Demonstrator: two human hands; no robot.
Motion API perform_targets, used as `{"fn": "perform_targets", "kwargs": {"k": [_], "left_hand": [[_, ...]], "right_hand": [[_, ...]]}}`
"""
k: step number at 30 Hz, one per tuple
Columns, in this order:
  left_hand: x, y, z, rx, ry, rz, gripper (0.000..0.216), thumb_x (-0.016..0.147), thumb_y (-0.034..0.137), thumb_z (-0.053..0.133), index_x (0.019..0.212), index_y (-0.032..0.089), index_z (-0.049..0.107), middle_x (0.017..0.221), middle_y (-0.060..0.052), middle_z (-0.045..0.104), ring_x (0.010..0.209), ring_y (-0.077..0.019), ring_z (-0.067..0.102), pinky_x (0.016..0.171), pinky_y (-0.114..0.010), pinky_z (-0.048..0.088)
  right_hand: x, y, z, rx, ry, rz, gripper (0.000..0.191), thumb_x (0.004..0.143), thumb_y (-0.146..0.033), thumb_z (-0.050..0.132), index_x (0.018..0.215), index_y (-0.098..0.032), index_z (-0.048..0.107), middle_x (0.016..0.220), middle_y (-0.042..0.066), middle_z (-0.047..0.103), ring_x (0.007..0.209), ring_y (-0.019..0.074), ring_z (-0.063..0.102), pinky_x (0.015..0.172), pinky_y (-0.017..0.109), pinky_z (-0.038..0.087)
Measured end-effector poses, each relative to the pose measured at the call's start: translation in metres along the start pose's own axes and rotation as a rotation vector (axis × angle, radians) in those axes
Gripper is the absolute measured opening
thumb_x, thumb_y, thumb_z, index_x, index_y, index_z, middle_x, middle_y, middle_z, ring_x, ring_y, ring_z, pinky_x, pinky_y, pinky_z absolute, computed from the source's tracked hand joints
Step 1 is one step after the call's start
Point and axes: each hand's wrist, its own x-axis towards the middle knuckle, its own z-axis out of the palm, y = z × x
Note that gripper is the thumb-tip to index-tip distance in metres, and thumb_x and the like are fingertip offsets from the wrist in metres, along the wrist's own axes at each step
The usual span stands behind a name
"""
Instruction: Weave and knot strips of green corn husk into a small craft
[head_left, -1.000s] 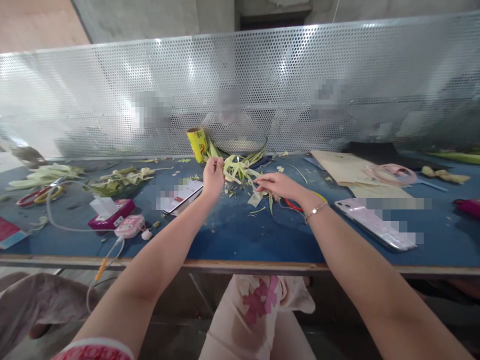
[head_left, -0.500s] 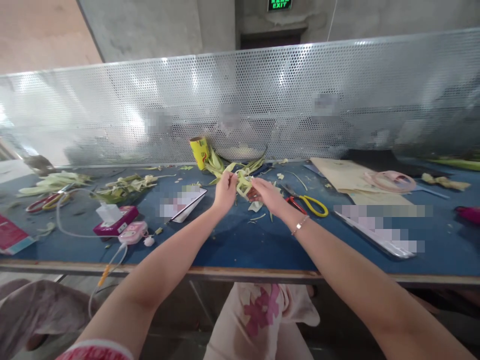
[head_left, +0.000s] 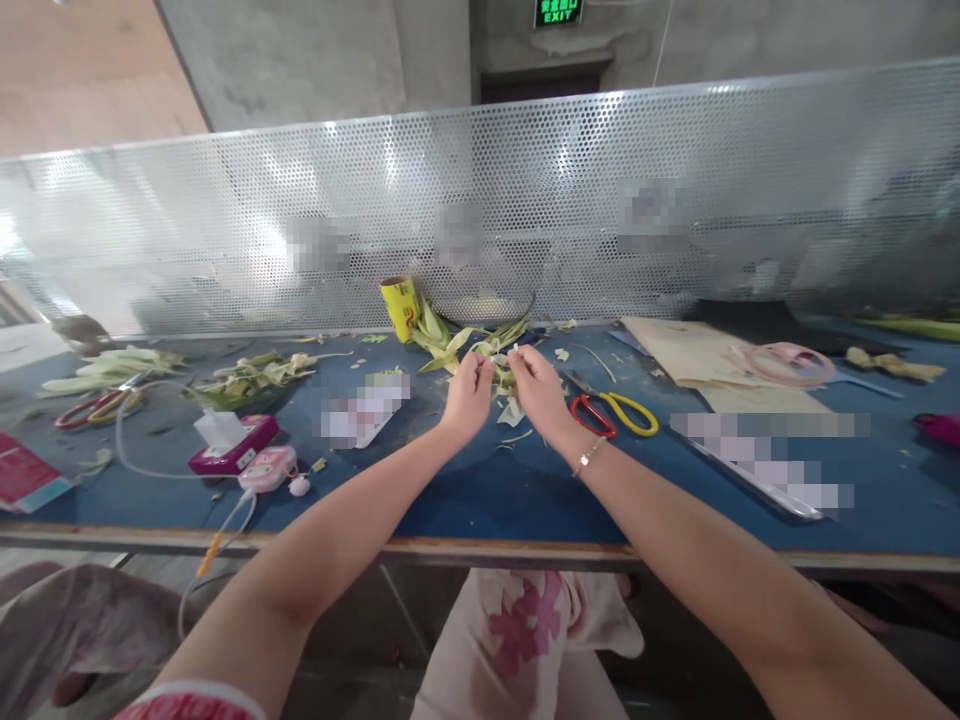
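My left hand (head_left: 469, 395) and my right hand (head_left: 538, 395) are close together above the blue table, fingers pinched. Between them is a pale green strip of corn husk (head_left: 496, 362), partly hidden by the fingers. A small whitish tip shows at my right fingertips. Behind and below the hands lie more loose corn husks (head_left: 444, 350), some leaning by a yellow roll (head_left: 400, 308). Just right of my right hand lie scissors (head_left: 628, 412) with one red and one yellow handle loop, untouched.
A magenta box (head_left: 234, 445) with tissue, a pink charger (head_left: 268, 468) with a cable, another pair of scissors (head_left: 97, 408) and husk piles (head_left: 255, 378) lie left. Brown paper (head_left: 675, 352) and a pink ring-shaped roll (head_left: 784, 362) lie right. A perforated metal screen (head_left: 495, 180) stands behind.
My hands have come slightly nearer to me and apart at the wrists' angle; the looped green husk that showed between them is now mostly hidden. The scissors' red handle shows more fully.
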Motion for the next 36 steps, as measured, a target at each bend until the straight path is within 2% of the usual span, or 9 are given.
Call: {"fn": "perform_targets", "kwargs": {"k": [4, 8, 13, 18, 21, 26, 29, 31, 36], "left_hand": [[-0.007, 0.009, 0.003, 0.020, -0.074, 0.045, 0.019, 0.087, 0.021, 0.049, 0.069, 0.020, 0.042, 0.050, 0.007, 0.036, 0.048, -0.0091, 0.036, 0.053, -0.024, 0.029], [-0.008, 0.014, 0.003, -0.003, -0.052, 0.064, 0.020, 0.086, 0.021, 0.049, 0.068, 0.020, 0.041, 0.055, 0.005, 0.042, 0.053, -0.0093, 0.040, 0.057, -0.025, 0.032], [0.010, -0.001, -0.008, 0.035, 0.159, -0.066, 0.023, 0.088, 0.027, 0.047, 0.068, 0.020, 0.040, 0.059, 0.003, 0.045, 0.057, -0.0104, 0.042, 0.058, -0.026, 0.033], [0.028, -0.018, -0.019, -0.056, 0.303, -0.161, 0.025, 0.088, 0.031, 0.048, 0.068, 0.021, 0.038, 0.057, 0.004, 0.040, 0.056, -0.0103, 0.043, 0.055, -0.024, 0.033], [0.027, -0.014, -0.018, -0.123, 0.243, -0.169, 0.025, 0.088, 0.033, 0.050, 0.070, 0.021, 0.037, 0.055, 0.005, 0.037, 0.051, -0.0084, 0.040, 0.052, -0.023, 0.032], [0.005, 0.009, 0.000, -0.184, -0.029, -0.153, 0.021, 0.088, 0.030, 0.050, 0.072, 0.020, 0.038, 0.051, 0.008, 0.034, 0.044, -0.0056, 0.035, 0.045, -0.020, 0.029], [-0.006, 0.018, 0.008, -0.188, -0.111, -0.122, 0.016, 0.087, 0.027, 0.049, 0.075, 0.020, 0.041, 0.049, 0.008, 0.034, 0.042, -0.0058, 0.035, 0.044, -0.020, 0.028], [-0.005, 0.017, 0.007, -0.184, -0.093, -0.119, 0.016, 0.088, 0.027, 0.048, 0.075, 0.021, 0.041, 0.049, 0.008, 0.034, 0.041, -0.0065, 0.036, 0.044, -0.021, 0.027], [0.017, -0.004, -0.011, -0.039, 0.114, -0.128, 0.020, 0.089, 0.027, 0.045, 0.071, 0.021, 0.038, 0.051, 0.007, 0.039, 0.046, -0.0083, 0.041, 0.049, -0.022, 0.031]], "right_hand": [[0.010, 0.003, -0.014, -0.049, 0.067, 0.012, 0.028, 0.087, -0.042, 0.045, 0.069, -0.021, 0.051, 0.055, -0.005, 0.036, 0.053, 0.0115, 0.034, 0.054, 0.027, 0.028], [0.018, 0.007, -0.021, -0.033, 0.116, 0.027, 0.027, 0.087, -0.040, 0.045, 0.073, -0.020, 0.056, 0.054, -0.005, 0.035, 0.052, 0.0113, 0.034, 0.054, 0.027, 0.028], [0.017, 0.010, -0.018, -0.018, 0.087, 0.024, 0.027, 0.085, -0.041, 0.047, 0.076, -0.020, 0.061, 0.053, -0.006, 0.034, 0.051, 0.0110, 0.033, 0.053, 0.026, 0.028], [0.010, 0.001, -0.011, 0.030, 0.030, -0.050, 0.024, 0.082, -0.039, 0.052, 0.077, -0.020, 0.066, 0.062, -0.002, 0.051, 0.058, 0.0119, 0.042, 0.060, 0.027, 0.035], [0.013, 0.005, -0.014, 0.055, 0.061, -0.065, 0.025, 0.081, -0.041, 0.055, 0.077, -0.020, 0.068, 0.070, 0.001, 0.059, 0.066, 0.0137, 0.048, 0.065, 0.028, 0.039], [0.028, 0.032, -0.027, 0.045, 0.201, 0.025, 0.030, 0.081, -0.043, 0.053, 0.080, -0.018, 0.070, 0.060, -0.002, 0.052, 0.061, 0.0129, 0.047, 0.062, 0.027, 0.039], [0.032, 0.041, -0.031, 0.046, 0.230, 0.044, 0.031, 0.081, -0.043, 0.052, 0.079, -0.019, 0.070, 0.057, -0.001, 0.051, 0.060, 0.0139, 0.049, 0.059, 0.027, 0.039], [0.032, 0.040, -0.031, 0.054, 0.230, 0.055, 0.031, 0.080, -0.044, 0.052, 0.079, -0.019, 0.070, 0.055, -0.001, 0.050, 0.059, 0.0142, 0.049, 0.057, 0.027, 0.039], [0.027, 0.027, -0.026, 0.083, 0.161, 0.063, 0.032, 0.079, -0.046, 0.054, 0.080, -0.018, 0.070, 0.053, -0.002, 0.048, 0.055, 0.0138, 0.047, 0.053, 0.026, 0.037]]}}
